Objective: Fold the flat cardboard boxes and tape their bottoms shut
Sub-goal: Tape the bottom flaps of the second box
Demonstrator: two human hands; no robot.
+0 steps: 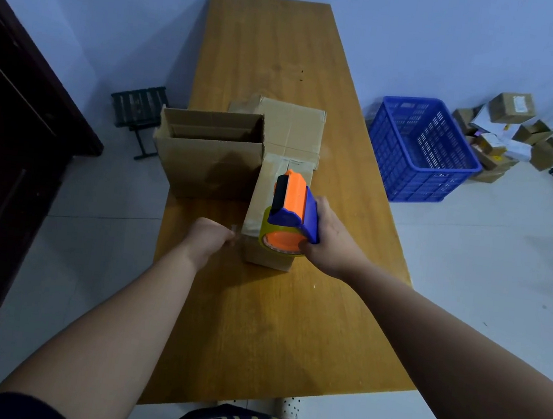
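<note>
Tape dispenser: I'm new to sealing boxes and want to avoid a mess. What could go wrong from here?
The left hand seems to pinch only the tape end at the near corner of the cardboard box; if it slips, the strip could wrinkle or wander off the seam. The open box stands at the left edge of the table and could be knocked off as the right hand pulls the tape dispenser.

Right hand [330,239] grips tape dispenser [290,211] over box [276,202]; left hand [211,236] pinches tape end.

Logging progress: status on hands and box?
Right hand grips tape dispenser over box. Left hand pinches tape end. Second box alongside, not blocking.
</note>
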